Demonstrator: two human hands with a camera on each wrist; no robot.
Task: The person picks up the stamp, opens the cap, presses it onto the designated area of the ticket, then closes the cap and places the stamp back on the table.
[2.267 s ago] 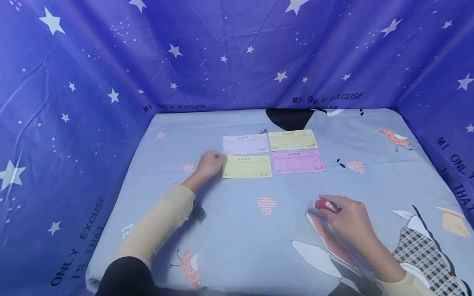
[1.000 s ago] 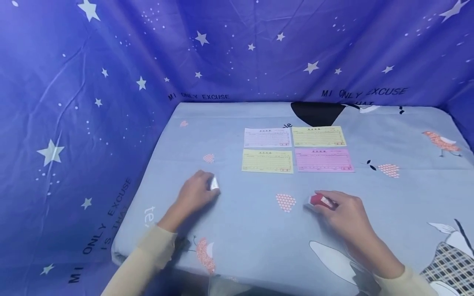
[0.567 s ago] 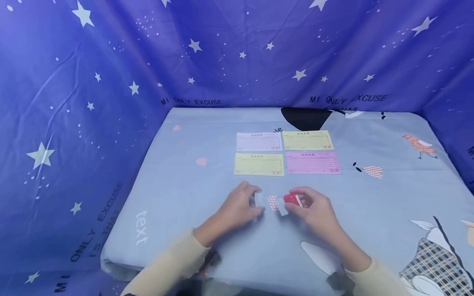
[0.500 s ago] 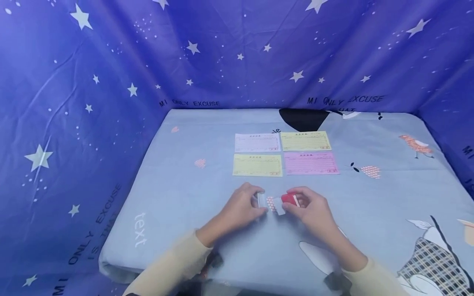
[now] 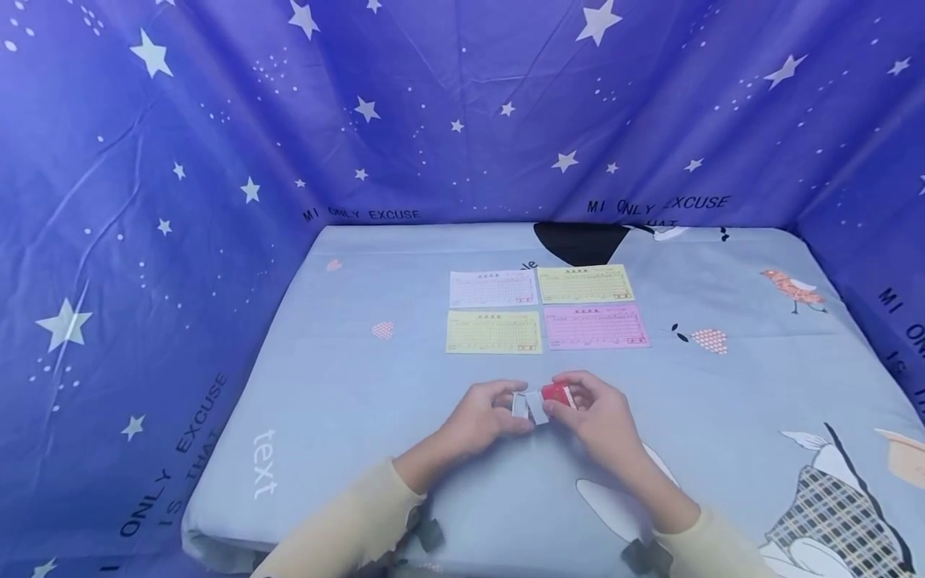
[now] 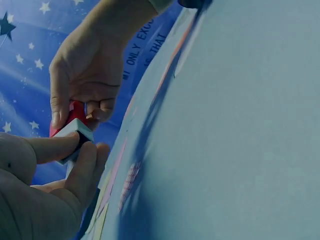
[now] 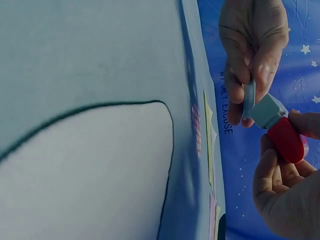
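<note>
Over the front middle of the bed-like surface, my two hands are close together in the head view. The right hand [image 5: 603, 417] grips a red hand stamp [image 5: 556, 394] with a pale block end pointing left. Between thumb and fingers, the left hand [image 5: 477, 419] pinches a small clear cap [image 7: 249, 100], tilted right beside the stamp's pale end [image 7: 268, 111]; whether they touch I cannot tell. Behind the hands lie four-cornered printed slips in two rows: white [image 5: 494, 289], yellow [image 5: 585, 284], another yellow [image 5: 494, 332] and pink [image 5: 596, 327].
A grey-blue patterned cloth [image 5: 347, 385] covers the padded surface, whose rounded front left corner [image 5: 209, 534] shows. Purple star-printed curtains [image 5: 462, 152] hang along the back and both sides.
The left hand has left the lower yellow slip and come right, carrying the clear cap toward the stamp. The right hand has brought the stamp left. The slips keep their layout; the head view has shifted.
</note>
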